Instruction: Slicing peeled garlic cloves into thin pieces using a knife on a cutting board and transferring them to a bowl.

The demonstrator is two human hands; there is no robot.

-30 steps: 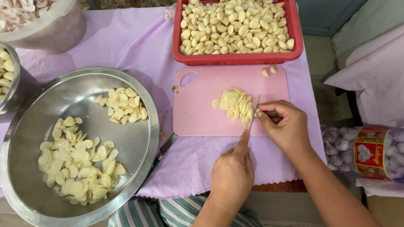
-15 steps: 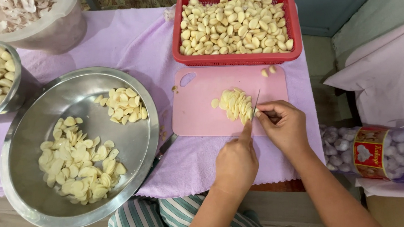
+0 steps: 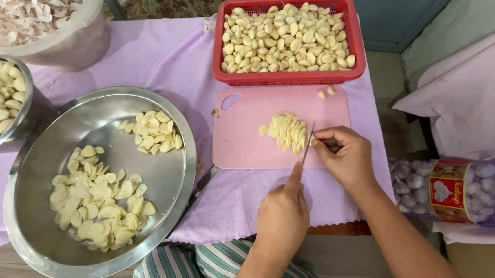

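The right hand is closed around the handle of a small knife, its blade now at the right edge of the pile of garlic slices on the pink cutting board. The left hand, fingers curled, points its forefinger toward the blade. Compared with a second ago, the blade has tilted a little more upright; the pile looks unchanged, so slicing appears paused.

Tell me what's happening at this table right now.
A person is slicing garlic on a pink board. The right hand holds a knife against the pile of slices; the left hand points a finger at the blade. Slices already fill a steel bowl, and a red basket holds peeled cloves.
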